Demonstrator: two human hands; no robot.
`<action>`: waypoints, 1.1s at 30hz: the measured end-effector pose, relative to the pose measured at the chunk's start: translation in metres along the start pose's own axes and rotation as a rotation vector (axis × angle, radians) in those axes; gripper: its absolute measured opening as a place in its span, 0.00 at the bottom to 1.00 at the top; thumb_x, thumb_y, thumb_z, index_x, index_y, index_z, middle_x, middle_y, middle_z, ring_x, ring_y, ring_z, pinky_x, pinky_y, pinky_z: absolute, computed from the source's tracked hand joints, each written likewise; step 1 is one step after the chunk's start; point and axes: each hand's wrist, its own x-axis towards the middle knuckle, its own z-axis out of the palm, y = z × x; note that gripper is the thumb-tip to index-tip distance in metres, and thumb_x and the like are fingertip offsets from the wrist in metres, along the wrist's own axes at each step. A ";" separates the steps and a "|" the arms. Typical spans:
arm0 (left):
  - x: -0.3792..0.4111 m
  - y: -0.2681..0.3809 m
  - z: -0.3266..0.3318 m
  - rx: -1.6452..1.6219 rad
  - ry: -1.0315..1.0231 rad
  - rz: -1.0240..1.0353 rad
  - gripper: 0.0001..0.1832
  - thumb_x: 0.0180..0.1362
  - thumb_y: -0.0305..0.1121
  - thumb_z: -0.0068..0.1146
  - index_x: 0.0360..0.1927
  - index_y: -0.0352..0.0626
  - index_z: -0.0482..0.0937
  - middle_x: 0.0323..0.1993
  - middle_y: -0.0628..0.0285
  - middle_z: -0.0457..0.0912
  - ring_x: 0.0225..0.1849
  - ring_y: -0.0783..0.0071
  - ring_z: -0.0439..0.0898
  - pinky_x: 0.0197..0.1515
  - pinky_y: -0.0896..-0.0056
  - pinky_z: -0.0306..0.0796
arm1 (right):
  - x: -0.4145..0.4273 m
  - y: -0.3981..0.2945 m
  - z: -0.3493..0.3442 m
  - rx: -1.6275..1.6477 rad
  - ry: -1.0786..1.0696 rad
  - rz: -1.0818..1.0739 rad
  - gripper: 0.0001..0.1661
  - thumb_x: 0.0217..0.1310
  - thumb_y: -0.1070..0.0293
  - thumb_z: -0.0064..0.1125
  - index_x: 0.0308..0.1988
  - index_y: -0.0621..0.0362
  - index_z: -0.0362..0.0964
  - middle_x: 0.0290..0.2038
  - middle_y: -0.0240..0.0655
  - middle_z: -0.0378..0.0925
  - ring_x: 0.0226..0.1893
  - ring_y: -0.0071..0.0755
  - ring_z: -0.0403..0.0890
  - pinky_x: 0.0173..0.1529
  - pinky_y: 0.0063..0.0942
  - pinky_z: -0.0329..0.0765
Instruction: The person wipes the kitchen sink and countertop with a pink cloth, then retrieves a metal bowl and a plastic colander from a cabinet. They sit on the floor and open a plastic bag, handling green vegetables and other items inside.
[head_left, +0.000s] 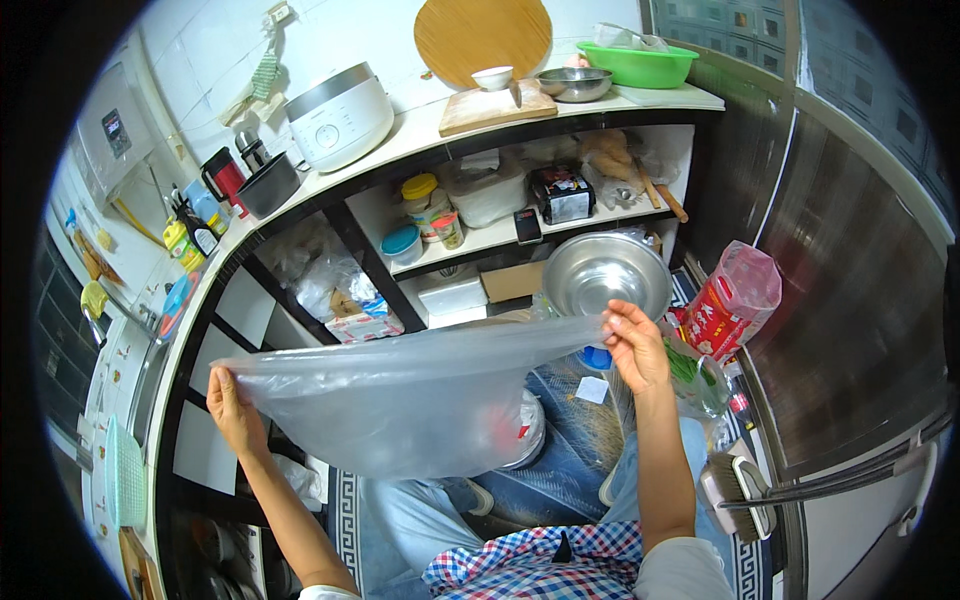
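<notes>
A large clear plastic bag (390, 397) is stretched wide between my two hands, above my lap. My left hand (234, 412) pinches its left top corner between thumb and fingers. The right top corner is gripped by my right hand (636, 346), close to the front of a large stainless steel basin (606, 277). Through the film a blurred red patch shows. Partly hidden behind the bag's lower right is a round container (534, 433) with a light-coloured rim. A small white paper (592, 389) lies on blue denim fabric just left of my right wrist.
Ahead runs a counter with a rice cooker (337, 120), a wooden cutting board (498, 109) and a green basin (637, 64). Shelves below hold jars and a phone (528, 226). To the right are a red printed bag (731, 300), green vegetables in plastic (690, 375) and a brush (739, 495).
</notes>
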 end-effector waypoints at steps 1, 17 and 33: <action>0.001 0.000 0.000 0.022 -0.024 0.010 0.12 0.65 0.37 0.45 0.29 0.42 0.73 0.25 0.75 0.69 0.28 0.89 0.65 0.33 0.87 0.58 | 0.002 0.002 -0.001 0.003 0.084 -0.009 0.15 0.54 0.79 0.55 0.45 0.64 0.67 0.35 0.36 0.74 0.29 0.22 0.72 0.33 0.17 0.69; 0.022 0.019 0.075 0.443 -0.162 0.211 0.14 0.65 0.36 0.43 0.27 0.39 0.72 0.18 0.73 0.64 0.18 0.88 0.61 0.20 0.84 0.56 | 0.032 -0.012 -0.028 -0.194 0.001 -0.089 0.22 0.56 0.71 0.54 0.51 0.61 0.64 0.45 0.36 0.72 0.43 0.25 0.73 0.46 0.26 0.73; 0.001 0.035 0.149 0.102 -0.806 -0.161 0.30 0.56 0.42 0.56 0.60 0.44 0.61 0.35 0.62 0.77 0.33 0.80 0.75 0.33 0.79 0.70 | 0.019 -0.006 0.189 -0.834 -0.620 -0.366 0.06 0.51 0.73 0.60 0.31 0.65 0.75 0.27 0.29 0.77 0.29 0.18 0.73 0.36 0.18 0.70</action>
